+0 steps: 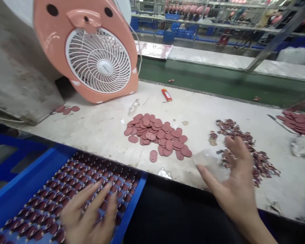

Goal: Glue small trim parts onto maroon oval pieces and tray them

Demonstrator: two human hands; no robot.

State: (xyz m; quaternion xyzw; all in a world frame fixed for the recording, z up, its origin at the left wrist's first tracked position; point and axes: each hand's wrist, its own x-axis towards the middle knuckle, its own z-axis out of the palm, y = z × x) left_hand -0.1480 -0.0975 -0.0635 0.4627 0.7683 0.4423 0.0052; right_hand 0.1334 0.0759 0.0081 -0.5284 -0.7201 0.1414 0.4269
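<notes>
Parts handling: left hand point(87, 217) over blue tray point(133, 200), right hand point(236, 183) over loose pieces
Working left to right, we are holding the left hand open, fingers apart and clamped on nothing, above rows of small dark red pieces point(66, 193) set in the tray. On the white bench point(99, 135), we are working beside a pink desk fan point(98, 61), a heap of pink oval pads point(155, 135) and an orange lighter point(166, 95). We are holding the right hand open, fingers apart, near clear plastic point(205, 158) and above a loose heap of small maroon pieces point(263, 166). Whether that hand is touching the plastic we cannot tell. More pink pads point(298, 123) are lying at the bench's right end.
</notes>
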